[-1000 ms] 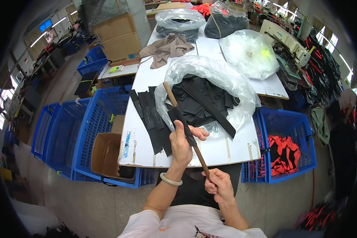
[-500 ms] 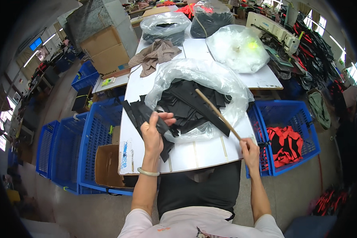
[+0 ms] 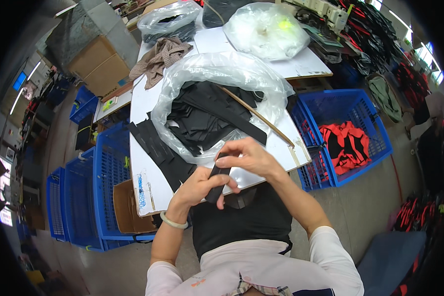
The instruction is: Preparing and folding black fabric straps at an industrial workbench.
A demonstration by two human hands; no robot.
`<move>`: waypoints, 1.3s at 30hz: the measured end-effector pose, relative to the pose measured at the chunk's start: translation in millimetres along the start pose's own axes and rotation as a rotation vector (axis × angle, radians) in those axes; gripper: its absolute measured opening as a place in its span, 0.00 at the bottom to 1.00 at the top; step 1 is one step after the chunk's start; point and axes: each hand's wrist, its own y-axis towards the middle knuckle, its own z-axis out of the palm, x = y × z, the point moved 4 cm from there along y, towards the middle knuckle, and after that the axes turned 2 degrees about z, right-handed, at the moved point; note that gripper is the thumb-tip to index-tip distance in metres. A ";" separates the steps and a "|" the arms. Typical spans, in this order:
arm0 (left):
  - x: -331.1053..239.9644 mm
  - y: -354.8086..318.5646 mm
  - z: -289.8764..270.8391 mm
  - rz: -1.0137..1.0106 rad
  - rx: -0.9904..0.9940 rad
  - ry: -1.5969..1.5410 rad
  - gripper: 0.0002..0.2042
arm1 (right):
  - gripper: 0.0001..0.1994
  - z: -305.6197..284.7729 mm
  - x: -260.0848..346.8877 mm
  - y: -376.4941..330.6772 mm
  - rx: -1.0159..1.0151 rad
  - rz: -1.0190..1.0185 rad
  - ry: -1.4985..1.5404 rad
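My left hand (image 3: 201,186) and my right hand (image 3: 249,157) meet over the front edge of the white table (image 3: 155,192). Between them is a short black fabric strip (image 3: 221,172). The left fingers wrap its lower part while the right thumb and fingers pinch its upper end. Just beyond stands an open clear plastic bag (image 3: 232,61) full of black strips (image 3: 197,111). A thin wooden stick (image 3: 261,119) lies slantwise across the bag's mouth and onto the table at the right. More black strips (image 3: 158,150) lie fanned out left of the bag.
Blue plastic crates (image 3: 111,163) and a cardboard box (image 3: 126,207) stand at the left. To the right, another blue crate (image 3: 375,111) holds red and black pieces (image 3: 348,148). A checked cloth (image 3: 158,59) and further plastic bags (image 3: 266,32) occupy the table's far part.
My right hand has let go of the wooden stick, which now rests on the bag and table. It has come over to my left hand and grips the black strip. The view has shifted.
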 end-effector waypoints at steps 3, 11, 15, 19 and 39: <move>8.3 -6.0 -19.1 -0.078 -0.166 0.042 0.09 | 0.08 -2.4 -20.3 -8.7 -0.168 -0.029 0.007; 44.5 -5.5 -64.5 0.407 -0.911 -0.727 0.08 | 0.10 38.8 -68.0 0.7 -0.211 0.137 0.157; 39.4 -0.5 -56.8 0.494 -0.983 -0.774 0.09 | 0.09 -42.1 -41.0 48.0 -0.875 -0.232 -0.655; 39.2 6.9 -42.5 0.446 -0.853 -0.768 0.06 | 0.11 -70.2 -79.5 79.4 -0.899 -0.115 -1.050; 31.9 2.9 -18.0 0.378 -0.559 -0.318 0.16 | 0.07 -42.2 -57.4 -66.4 -0.270 0.228 -0.037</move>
